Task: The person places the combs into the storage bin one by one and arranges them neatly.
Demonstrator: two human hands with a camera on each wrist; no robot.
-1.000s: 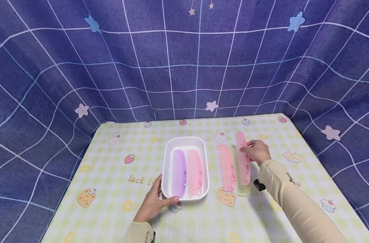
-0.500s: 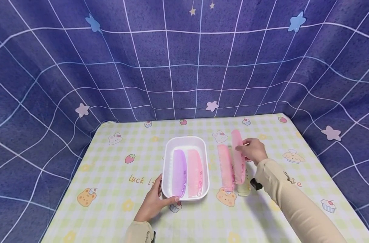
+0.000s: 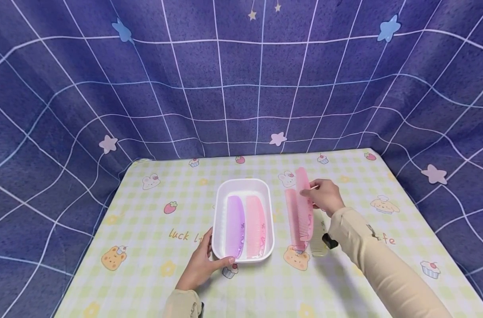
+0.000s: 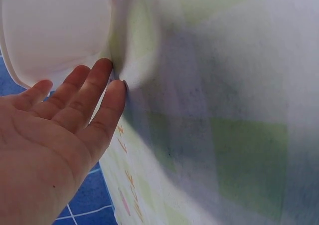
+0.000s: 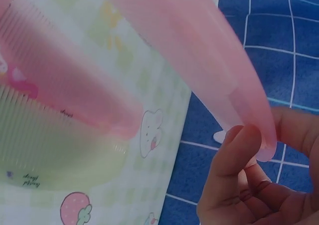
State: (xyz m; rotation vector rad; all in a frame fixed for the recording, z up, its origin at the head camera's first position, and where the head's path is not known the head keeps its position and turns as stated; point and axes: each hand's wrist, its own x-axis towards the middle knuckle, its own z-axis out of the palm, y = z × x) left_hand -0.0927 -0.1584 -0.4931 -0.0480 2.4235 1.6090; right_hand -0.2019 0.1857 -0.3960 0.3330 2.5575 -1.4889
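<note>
My right hand (image 3: 326, 195) pinches a translucent pink comb (image 3: 303, 201) between thumb and fingers, raised above the table. In the right wrist view, thumb and fingers grip this comb near one end. Below it lies another pink comb (image 3: 291, 221), partly covered by the held one, and right of that a pale yellow-green comb (image 3: 318, 246). My left hand (image 3: 203, 260) touches the near left corner of a white tray (image 3: 243, 181), thumb at the front rim. Its fingers look nearly straight in the left wrist view. Inside the tray, a purple comb (image 3: 235, 227) and a pink comb (image 3: 254, 227) lie side by side.
A checked cloth (image 3: 146, 247) with cartoon prints covers the table. Behind and beside it hangs a blue curtain (image 3: 241, 101) with grid lines and stars.
My right hand has carried the pink comb leftward, from over the yellow-green comb to over the pink comb lying on the table. The left hand and tray have stayed in place.
</note>
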